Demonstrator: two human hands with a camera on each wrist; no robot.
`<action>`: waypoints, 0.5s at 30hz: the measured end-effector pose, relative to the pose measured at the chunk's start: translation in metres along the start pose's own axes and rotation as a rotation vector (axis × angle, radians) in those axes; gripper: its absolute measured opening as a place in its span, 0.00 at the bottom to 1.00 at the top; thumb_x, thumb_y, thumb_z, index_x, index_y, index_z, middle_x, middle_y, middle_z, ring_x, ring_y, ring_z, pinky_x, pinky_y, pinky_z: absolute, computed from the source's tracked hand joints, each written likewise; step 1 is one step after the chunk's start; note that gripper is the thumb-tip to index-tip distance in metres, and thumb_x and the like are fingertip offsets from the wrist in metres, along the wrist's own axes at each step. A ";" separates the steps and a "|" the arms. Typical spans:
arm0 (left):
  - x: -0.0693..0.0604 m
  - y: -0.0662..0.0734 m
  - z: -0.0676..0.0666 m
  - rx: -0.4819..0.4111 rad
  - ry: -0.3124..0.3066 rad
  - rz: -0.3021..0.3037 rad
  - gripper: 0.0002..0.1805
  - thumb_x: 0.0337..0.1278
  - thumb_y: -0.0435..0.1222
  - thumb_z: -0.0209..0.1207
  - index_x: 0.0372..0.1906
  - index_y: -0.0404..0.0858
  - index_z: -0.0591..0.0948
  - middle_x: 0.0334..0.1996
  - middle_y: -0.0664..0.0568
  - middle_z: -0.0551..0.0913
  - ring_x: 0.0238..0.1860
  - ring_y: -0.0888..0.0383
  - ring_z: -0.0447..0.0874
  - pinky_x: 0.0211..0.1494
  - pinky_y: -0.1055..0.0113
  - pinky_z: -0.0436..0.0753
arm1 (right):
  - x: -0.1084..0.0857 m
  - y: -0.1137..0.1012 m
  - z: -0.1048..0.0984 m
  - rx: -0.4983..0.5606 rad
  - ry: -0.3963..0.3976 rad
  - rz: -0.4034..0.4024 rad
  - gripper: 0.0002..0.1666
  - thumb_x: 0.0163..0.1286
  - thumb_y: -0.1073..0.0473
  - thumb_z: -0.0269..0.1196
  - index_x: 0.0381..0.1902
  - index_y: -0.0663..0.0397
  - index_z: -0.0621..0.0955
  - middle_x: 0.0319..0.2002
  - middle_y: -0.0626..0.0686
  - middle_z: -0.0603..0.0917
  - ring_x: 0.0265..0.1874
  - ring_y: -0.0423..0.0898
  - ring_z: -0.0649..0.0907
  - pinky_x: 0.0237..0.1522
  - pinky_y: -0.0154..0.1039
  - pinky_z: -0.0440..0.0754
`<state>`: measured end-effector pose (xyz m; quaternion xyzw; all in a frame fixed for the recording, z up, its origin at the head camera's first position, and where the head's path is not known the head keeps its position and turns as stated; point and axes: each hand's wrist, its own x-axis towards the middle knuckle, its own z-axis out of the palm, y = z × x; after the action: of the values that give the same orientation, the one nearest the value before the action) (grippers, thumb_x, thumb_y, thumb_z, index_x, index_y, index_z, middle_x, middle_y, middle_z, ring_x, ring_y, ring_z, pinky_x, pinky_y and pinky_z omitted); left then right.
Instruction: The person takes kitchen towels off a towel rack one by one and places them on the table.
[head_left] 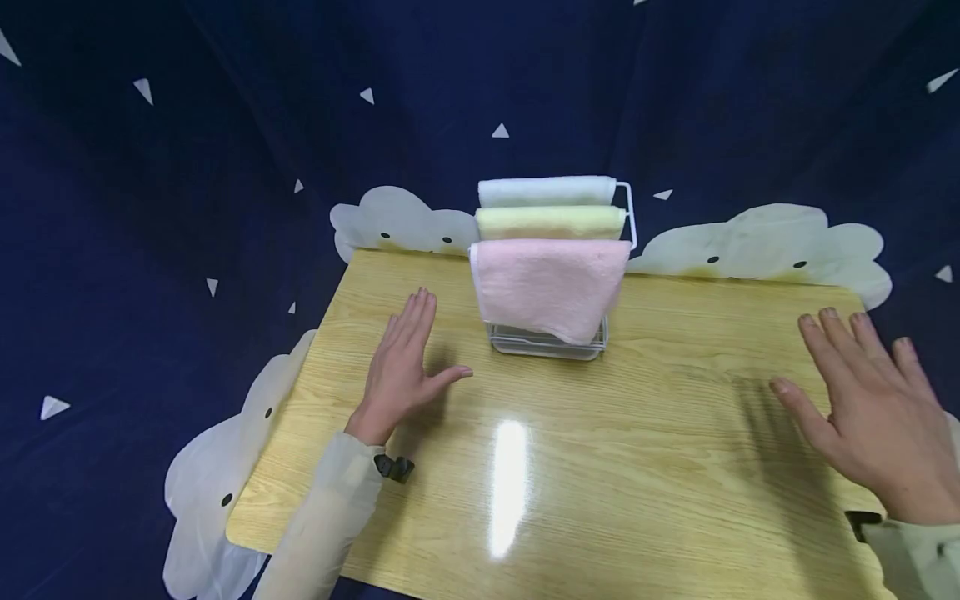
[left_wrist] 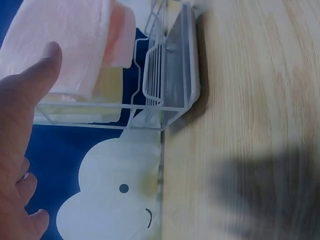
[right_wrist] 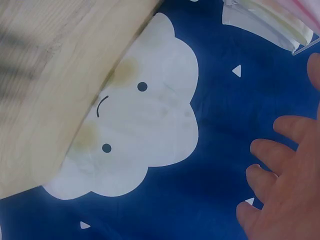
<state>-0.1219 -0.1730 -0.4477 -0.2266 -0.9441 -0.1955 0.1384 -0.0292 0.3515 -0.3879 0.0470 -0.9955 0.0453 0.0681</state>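
A white wire rack (head_left: 632, 218) stands at the back of the wooden table, with three towels hung over its bars. The pink towel (head_left: 551, 283) is frontmost, the pale yellow towel (head_left: 551, 220) behind it, and the white towel (head_left: 547, 191) at the rear. My left hand (head_left: 401, 362) hovers left of the rack, fingers straight and thumb spread, holding nothing. Far to the right, my right hand (head_left: 877, 400) is held over the table with its fingers spread, also holding nothing. In the left wrist view the thumb (left_wrist: 42, 72) overlaps the pink towel; contact does not show.
Under the rack sits a shallow tray (left_wrist: 192, 55) on the table (head_left: 660, 433). A dark blue curtain (head_left: 225, 125) with white triangles hangs behind. Cloud shapes (head_left: 772, 242) line the table's back and left edges. Light glares on the tabletop's middle.
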 end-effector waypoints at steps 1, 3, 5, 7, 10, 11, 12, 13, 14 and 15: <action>0.001 0.000 0.001 -0.009 0.004 0.001 0.64 0.48 0.63 0.69 0.80 0.37 0.48 0.79 0.41 0.48 0.79 0.50 0.42 0.80 0.51 0.46 | 0.000 0.000 0.000 0.001 0.003 -0.002 0.52 0.76 0.33 0.50 0.81 0.57 0.46 0.79 0.62 0.42 0.77 0.50 0.33 0.75 0.58 0.27; 0.003 0.001 0.005 -0.027 0.026 0.008 0.65 0.47 0.61 0.71 0.80 0.35 0.49 0.79 0.39 0.50 0.79 0.48 0.44 0.80 0.51 0.47 | 0.000 -0.001 0.000 0.000 0.006 -0.003 0.52 0.76 0.33 0.50 0.81 0.57 0.46 0.79 0.62 0.42 0.77 0.50 0.33 0.75 0.58 0.27; 0.005 0.001 0.008 -0.060 0.057 0.013 0.65 0.45 0.59 0.74 0.79 0.33 0.51 0.78 0.39 0.52 0.79 0.48 0.46 0.80 0.53 0.48 | 0.000 -0.001 -0.001 0.003 0.010 -0.009 0.51 0.77 0.33 0.50 0.81 0.57 0.46 0.79 0.62 0.43 0.77 0.50 0.33 0.75 0.58 0.27; 0.008 0.001 0.012 -0.113 0.103 0.026 0.65 0.42 0.56 0.77 0.78 0.31 0.54 0.78 0.38 0.54 0.78 0.47 0.49 0.79 0.54 0.51 | 0.000 -0.001 -0.001 0.007 0.018 -0.016 0.50 0.77 0.34 0.50 0.81 0.57 0.47 0.79 0.62 0.44 0.77 0.50 0.34 0.75 0.58 0.27; 0.012 0.002 0.019 -0.205 0.164 0.036 0.63 0.39 0.51 0.79 0.77 0.30 0.58 0.77 0.40 0.56 0.76 0.45 0.55 0.78 0.57 0.56 | 0.000 -0.002 -0.001 0.020 0.030 -0.031 0.49 0.77 0.35 0.51 0.81 0.56 0.48 0.79 0.61 0.45 0.78 0.51 0.35 0.75 0.58 0.28; 0.014 0.002 0.020 -0.230 0.184 0.041 0.61 0.39 0.49 0.80 0.76 0.30 0.59 0.76 0.40 0.58 0.76 0.44 0.56 0.77 0.57 0.58 | 0.001 -0.002 -0.001 0.025 0.033 -0.037 0.49 0.77 0.35 0.51 0.81 0.56 0.48 0.79 0.61 0.45 0.78 0.51 0.35 0.75 0.58 0.28; 0.015 0.003 0.022 -0.258 0.199 0.043 0.60 0.40 0.48 0.80 0.76 0.30 0.60 0.76 0.40 0.59 0.75 0.43 0.58 0.77 0.57 0.59 | 0.001 -0.003 0.000 0.031 0.038 -0.043 0.49 0.77 0.36 0.52 0.81 0.55 0.48 0.79 0.60 0.44 0.78 0.51 0.36 0.75 0.58 0.28; 0.017 0.003 0.023 -0.278 0.211 0.043 0.58 0.41 0.46 0.80 0.75 0.29 0.62 0.76 0.41 0.59 0.74 0.43 0.59 0.76 0.58 0.61 | 0.001 -0.003 0.000 0.035 0.042 -0.048 0.49 0.76 0.36 0.53 0.81 0.55 0.48 0.80 0.59 0.44 0.78 0.51 0.36 0.75 0.58 0.29; 0.018 0.004 0.024 -0.298 0.218 0.042 0.56 0.42 0.44 0.79 0.75 0.29 0.62 0.75 0.42 0.60 0.74 0.43 0.60 0.76 0.58 0.61 | 0.002 -0.004 0.000 0.039 0.046 -0.054 0.49 0.76 0.36 0.54 0.81 0.54 0.48 0.80 0.59 0.44 0.78 0.52 0.37 0.75 0.58 0.29; 0.019 0.005 0.024 -0.315 0.226 0.043 0.54 0.44 0.43 0.79 0.74 0.29 0.63 0.75 0.42 0.60 0.74 0.44 0.60 0.75 0.58 0.62 | 0.002 -0.004 0.000 0.042 0.048 -0.059 0.50 0.76 0.37 0.55 0.81 0.54 0.48 0.80 0.58 0.44 0.78 0.52 0.37 0.75 0.58 0.29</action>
<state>-0.1401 -0.1513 -0.4607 -0.2423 -0.8752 -0.3619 0.2106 -0.0310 0.3469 -0.3871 0.0765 -0.9906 0.0651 0.0923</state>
